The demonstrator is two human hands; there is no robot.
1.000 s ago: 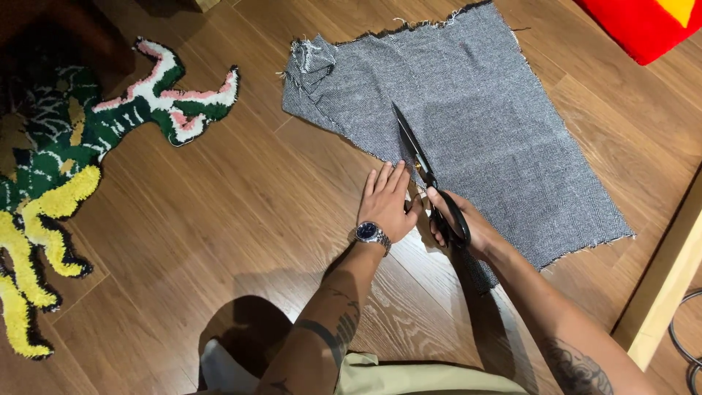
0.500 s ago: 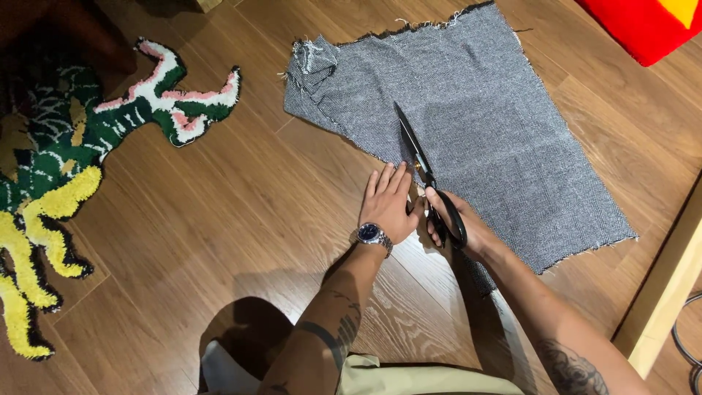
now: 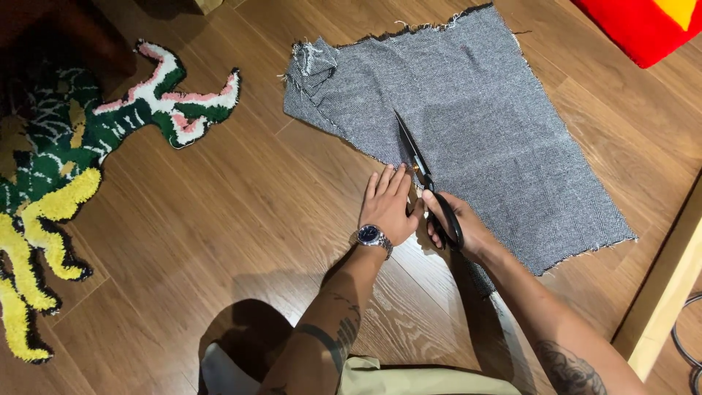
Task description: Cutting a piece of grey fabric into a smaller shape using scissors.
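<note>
A grey woven cloth (image 3: 475,117) with frayed edges lies flat on the wooden floor (image 3: 241,234). My right hand (image 3: 461,230) grips the black handles of long scissors (image 3: 418,164), whose blades lie nearly closed on the cloth, pointing away from me. My left hand (image 3: 389,205), with a wristwatch (image 3: 373,235) on its wrist, rests flat with fingers together on the floor at the cloth's near left edge, right beside the scissors.
A tufted rug piece (image 3: 66,168) in green, yellow, white and pink lies at the left. A red rug corner (image 3: 643,25) shows at top right. A pale wooden beam (image 3: 665,285) and dark cables (image 3: 687,344) sit at the right edge.
The scissors and my right hand have crept slightly forward along the cloth. My left hand has stayed pressed down beside them.
</note>
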